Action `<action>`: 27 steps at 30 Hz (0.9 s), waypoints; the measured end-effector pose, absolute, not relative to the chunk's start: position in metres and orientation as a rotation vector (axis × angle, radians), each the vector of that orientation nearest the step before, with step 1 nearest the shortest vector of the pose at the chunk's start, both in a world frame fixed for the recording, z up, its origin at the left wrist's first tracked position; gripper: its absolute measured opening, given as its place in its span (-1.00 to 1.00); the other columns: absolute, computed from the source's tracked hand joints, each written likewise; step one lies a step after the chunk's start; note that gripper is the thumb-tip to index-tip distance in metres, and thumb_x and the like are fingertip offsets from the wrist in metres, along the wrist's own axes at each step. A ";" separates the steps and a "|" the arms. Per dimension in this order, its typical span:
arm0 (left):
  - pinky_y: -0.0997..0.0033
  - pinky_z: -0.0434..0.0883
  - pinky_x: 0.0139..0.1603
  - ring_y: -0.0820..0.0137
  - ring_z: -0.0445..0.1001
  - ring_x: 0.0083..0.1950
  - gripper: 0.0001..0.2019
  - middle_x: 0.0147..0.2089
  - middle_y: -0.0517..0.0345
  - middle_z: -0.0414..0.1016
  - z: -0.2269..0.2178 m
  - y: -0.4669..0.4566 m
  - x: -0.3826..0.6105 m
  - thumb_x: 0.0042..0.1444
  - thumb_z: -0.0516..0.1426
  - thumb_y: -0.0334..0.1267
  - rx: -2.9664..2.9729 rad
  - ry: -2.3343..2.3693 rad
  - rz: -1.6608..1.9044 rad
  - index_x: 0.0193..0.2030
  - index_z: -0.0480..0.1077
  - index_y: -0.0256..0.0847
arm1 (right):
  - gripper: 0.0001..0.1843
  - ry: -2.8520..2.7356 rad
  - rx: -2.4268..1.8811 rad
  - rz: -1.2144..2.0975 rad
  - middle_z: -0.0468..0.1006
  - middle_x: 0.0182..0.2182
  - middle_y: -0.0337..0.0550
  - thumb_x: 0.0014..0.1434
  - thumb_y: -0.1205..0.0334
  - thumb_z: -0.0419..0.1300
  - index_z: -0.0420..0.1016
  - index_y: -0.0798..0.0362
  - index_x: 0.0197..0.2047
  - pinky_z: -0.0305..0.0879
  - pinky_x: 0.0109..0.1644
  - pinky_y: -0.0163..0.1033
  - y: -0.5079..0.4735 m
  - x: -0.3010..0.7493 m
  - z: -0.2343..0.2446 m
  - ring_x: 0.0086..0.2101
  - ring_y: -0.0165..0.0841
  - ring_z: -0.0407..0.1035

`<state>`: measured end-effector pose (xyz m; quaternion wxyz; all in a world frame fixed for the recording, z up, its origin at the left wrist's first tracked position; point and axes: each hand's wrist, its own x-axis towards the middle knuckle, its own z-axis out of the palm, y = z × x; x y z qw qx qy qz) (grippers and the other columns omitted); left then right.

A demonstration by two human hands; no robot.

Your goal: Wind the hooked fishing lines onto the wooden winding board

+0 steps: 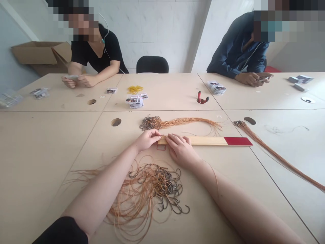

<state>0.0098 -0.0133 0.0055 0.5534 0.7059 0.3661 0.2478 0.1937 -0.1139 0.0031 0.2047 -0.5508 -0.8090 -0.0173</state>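
A long pale wooden strip point(208, 141) with a red right end lies crosswise before me. At its left end my left hand point(147, 140) is closed in a pinch on a thin brown fishing line point(164, 136). My right hand point(181, 149) rests over the strip just beside it, fingers bent down and pressing the same line against the wood; its thumb is mostly hidden. Whether a hook sits in the left fingertips cannot be seen. Between my forearms lies a loose heap of dark fish hooks point(167, 184) with tangled brown lines point(132, 203).
Beyond the strip is a bundle of hooks point(151, 122) with lines stretched right. Another hooked bundle point(264, 140) runs off right. Farther back are small packs point(135, 101), yellow pieces point(135, 89), red-handled pliers point(202, 99) and table holes point(116, 122). Two people sit opposite.
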 end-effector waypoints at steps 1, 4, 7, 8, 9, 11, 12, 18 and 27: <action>0.40 0.30 -0.22 0.42 0.35 -0.27 -0.77 -0.32 0.14 0.43 0.005 -0.013 0.010 0.01 0.16 -0.11 1.667 0.877 0.600 -0.34 0.39 -0.26 | -0.59 -2.249 -1.544 -0.047 0.31 0.11 0.03 0.23 0.34 -0.07 0.24 0.04 0.15 -0.01 0.10 -0.08 -0.113 0.193 0.004 0.06 -0.26 0.18; 0.38 0.32 -0.21 0.40 0.38 -0.24 -0.75 -0.25 0.08 0.47 0.004 -0.013 0.012 0.00 0.18 -0.10 1.619 0.890 0.625 -0.29 0.42 -0.26 | -0.60 -2.237 -1.561 -0.053 0.31 0.11 0.03 0.22 0.31 -0.06 0.26 0.05 0.12 0.00 0.09 -0.08 -0.112 0.192 0.004 0.05 -0.25 0.19; 0.39 0.33 -0.23 0.41 0.39 -0.26 -0.73 -0.27 0.08 0.48 0.002 -0.012 0.013 -0.02 0.20 -0.10 1.572 0.901 0.634 -0.25 0.44 -0.25 | -0.59 -2.229 -1.572 -0.068 0.31 0.10 0.03 0.20 0.31 -0.04 0.24 0.04 0.13 -0.01 0.09 -0.07 -0.111 0.192 0.004 0.06 -0.24 0.18; 0.39 0.33 -0.24 0.41 0.39 -0.27 -0.73 -0.28 0.09 0.48 0.002 -0.012 0.013 -0.03 0.21 -0.10 1.571 0.908 0.639 -0.26 0.45 -0.24 | -0.59 -2.226 -1.573 -0.070 0.31 0.10 0.03 0.19 0.32 -0.03 0.25 0.04 0.12 -0.02 0.10 -0.07 -0.110 0.191 0.003 0.06 -0.23 0.17; 0.39 0.33 -0.24 0.41 0.39 -0.28 -0.73 -0.29 0.10 0.48 0.001 -0.012 0.013 -0.03 0.21 -0.10 1.574 0.914 0.644 -0.27 0.45 -0.24 | -0.61 -2.223 -1.575 -0.069 0.31 0.10 0.03 0.18 0.32 -0.03 0.26 0.05 0.09 -0.02 0.10 -0.07 -0.110 0.191 0.002 0.06 -0.23 0.17; 0.39 0.33 -0.25 0.41 0.39 -0.28 -0.75 -0.31 0.11 0.47 0.000 -0.011 0.014 -0.04 0.21 -0.11 1.583 0.918 0.644 -0.29 0.45 -0.25 | -0.66 -2.211 -1.580 -0.061 0.32 0.09 0.04 0.16 0.34 -0.02 0.29 0.07 0.02 -0.02 0.11 -0.07 -0.109 0.190 0.000 0.06 -0.22 0.17; 0.39 0.33 -0.25 0.42 0.38 -0.28 -0.75 -0.32 0.11 0.46 0.000 -0.011 0.014 -0.04 0.21 -0.11 1.583 0.917 0.639 -0.30 0.45 -0.25 | -0.69 -2.202 -1.582 -0.054 0.32 0.09 0.05 0.15 0.35 -0.01 0.30 0.08 -0.02 -0.02 0.10 -0.08 -0.109 0.190 0.000 0.06 -0.22 0.17; 0.35 0.34 -0.21 0.45 0.36 -0.31 -0.81 -0.39 0.19 0.39 0.003 -0.012 0.012 -0.09 0.23 -0.18 1.431 0.876 0.632 -0.39 0.41 -0.27 | -0.63 -2.189 -1.562 -0.040 0.33 0.07 0.02 0.17 0.37 -0.06 0.25 0.07 0.06 0.00 0.09 -0.10 -0.108 0.187 0.001 0.05 -0.24 0.17; 0.40 0.32 -0.20 0.49 0.32 -0.33 -0.86 -0.43 0.22 0.35 0.006 -0.011 0.007 -0.13 0.24 -0.32 1.215 0.758 0.633 -0.51 0.36 -0.29 | -0.50 -2.221 -1.569 -0.042 0.29 0.13 0.00 0.19 0.37 -0.07 0.13 0.03 0.22 -0.03 0.12 -0.09 -0.106 0.184 0.003 0.07 -0.23 0.15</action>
